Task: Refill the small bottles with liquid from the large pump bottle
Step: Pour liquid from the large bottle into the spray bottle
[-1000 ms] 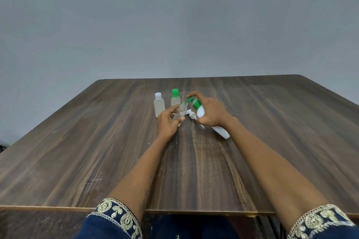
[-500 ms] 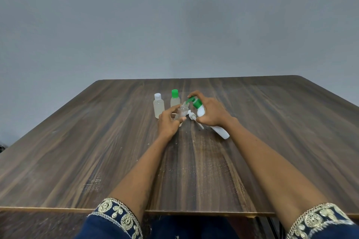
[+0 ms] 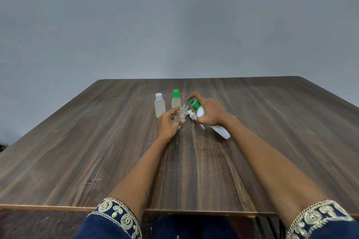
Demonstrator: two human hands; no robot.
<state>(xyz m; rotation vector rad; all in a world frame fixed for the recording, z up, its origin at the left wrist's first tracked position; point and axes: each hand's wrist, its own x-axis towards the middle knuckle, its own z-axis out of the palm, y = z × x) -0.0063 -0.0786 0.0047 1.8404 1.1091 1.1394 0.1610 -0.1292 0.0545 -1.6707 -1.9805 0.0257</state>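
Now, by label:
Left hand point(image 3: 167, 124): curled round a small clear bottle point(image 3: 180, 115), thumb on the near side, fingers on the far side; held tilted, mouth up and to the right.
Right hand point(image 3: 210, 111): wrapped round the upper body of the large pump bottle point(image 3: 217, 130), forefinger arched over the green pump head point(image 3: 192, 103).
Large pump bottle: white, tipped toward the left, base low near the table and pointing back to the right; green nozzle aimed at the mouth of the small clear bottle, just beside it; touching or not, cannot tell.
Small clear bottle: uncapped, between the two hands, above the table; liquid level too hard to read.
White pump piece point(image 3: 192, 115): small, lying on the table between the hands, thin tube trailing toward the near side.
White-capped bottle point(image 3: 159, 105): upright on the table, just beyond the left hand, pale liquid inside.
Green-capped bottle point(image 3: 176, 99): upright, just right of the white-capped bottle, behind the small clear bottle, pale liquid inside.
Table point(image 3: 97, 141): dark wood grain, pale front edge.
Sleeves point(image 3: 116, 213): dark blue with gold embroidered cuffs, at the bottom of the view.
Wall point(image 3: 174, 25): plain grey behind the table.
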